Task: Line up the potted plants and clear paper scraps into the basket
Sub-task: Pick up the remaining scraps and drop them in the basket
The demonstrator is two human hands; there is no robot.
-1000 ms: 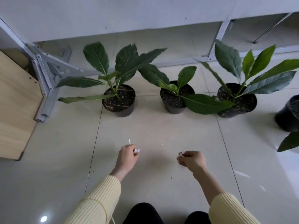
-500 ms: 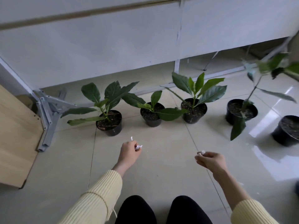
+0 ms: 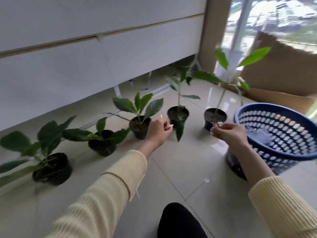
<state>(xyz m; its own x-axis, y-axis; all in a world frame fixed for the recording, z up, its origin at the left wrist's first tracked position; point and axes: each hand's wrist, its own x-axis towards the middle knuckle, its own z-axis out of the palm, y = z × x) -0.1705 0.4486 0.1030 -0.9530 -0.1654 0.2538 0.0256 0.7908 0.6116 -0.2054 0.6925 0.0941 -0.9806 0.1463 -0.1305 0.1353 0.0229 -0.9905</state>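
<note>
Both hands up over the floor point(image 3: 171, 169): left hand point(image 3: 158, 130) pinches paper scraps point(image 3: 169, 126), right hand point(image 3: 229, 133) pinches another scrap point(image 3: 217, 124) nr the blue basket point(image 3: 257, 152). Behind, 5 potted plants point(image 3: 139, 125) sit lined up along the wall point(image 3: 85, 66).

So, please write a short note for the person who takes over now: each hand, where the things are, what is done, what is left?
Left hand: closed on white paper scraps.
Right hand: pinching one small scrap, close to the blue basket but not yet over it.
Five potted plants stand in a row along the wall.
The basket already holds some pale scraps.
Left: drop both handfuls in the basket; pick up the small scrap on the floor.
</note>
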